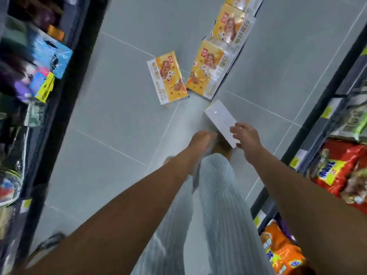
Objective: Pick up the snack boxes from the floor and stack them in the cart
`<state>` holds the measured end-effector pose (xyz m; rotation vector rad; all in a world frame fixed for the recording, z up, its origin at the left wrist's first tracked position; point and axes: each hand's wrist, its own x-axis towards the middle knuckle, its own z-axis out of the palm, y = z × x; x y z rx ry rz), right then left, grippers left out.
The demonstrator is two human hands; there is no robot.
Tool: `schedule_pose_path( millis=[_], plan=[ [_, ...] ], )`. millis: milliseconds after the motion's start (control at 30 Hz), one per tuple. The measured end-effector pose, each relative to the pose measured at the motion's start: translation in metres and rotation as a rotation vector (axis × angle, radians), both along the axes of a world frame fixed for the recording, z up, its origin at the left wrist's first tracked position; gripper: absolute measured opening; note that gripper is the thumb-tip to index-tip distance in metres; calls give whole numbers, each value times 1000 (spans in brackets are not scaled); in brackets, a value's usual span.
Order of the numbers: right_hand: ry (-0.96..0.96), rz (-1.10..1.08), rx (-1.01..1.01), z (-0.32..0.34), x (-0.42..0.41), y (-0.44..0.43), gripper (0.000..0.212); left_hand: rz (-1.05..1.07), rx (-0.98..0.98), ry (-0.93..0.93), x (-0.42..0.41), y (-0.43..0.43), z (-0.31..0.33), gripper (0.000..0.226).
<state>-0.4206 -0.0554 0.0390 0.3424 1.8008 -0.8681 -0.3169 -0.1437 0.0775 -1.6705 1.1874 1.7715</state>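
A white-faced snack box (220, 122) was pinched at its near end by the right hand (246, 138). The left hand (202, 138) was blurred; its finger state could not be told. More snack boxes (168, 77) lay on the floor (119, 108) beyond the fingers.

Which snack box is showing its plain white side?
The box held in the right hand; the others on the floor show yellow printed fronts.

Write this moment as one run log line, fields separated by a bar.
right hand: holds white box | left hand: empty, reaching | yellow boxes: on floor | cart: unseen
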Motion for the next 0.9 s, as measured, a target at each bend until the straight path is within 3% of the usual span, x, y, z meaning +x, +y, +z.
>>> schedule_pose_path(
  millis=[200, 300, 367, 467, 600, 767, 833, 900],
  plan=[
    [183, 329, 95, -135, -17, 10, 55, 114, 69, -41, -25, 7, -134, 34],
    [330, 535, 131, -197, -17, 14, 78, 315, 159, -41, -38, 5, -191, 13],
    [419, 711, 175, -227, -16, 17, 91, 397, 196, -5, -47, 4, -216, 21],
    [467, 877, 258, -257, -14, 26, 103, 459, 82, -23, -50, 6, -251, 11],
    [475, 876, 340, -276, -18, 38, 114, 564, -45, -45, -38, 14, -284, 17],
    [510, 883, 262, -282, -38, 41, 114, 463, 41, -77, -65, 15, -305, 16],
    [414, 792, 188, -284, -58, 44, 114, 421, 112, -31, -82, 16, -308, 32],
    [285, 611, 120, -287, -78, 50, 100, 343, 142, 51, -95, 15, -313, 38]
  ],
)
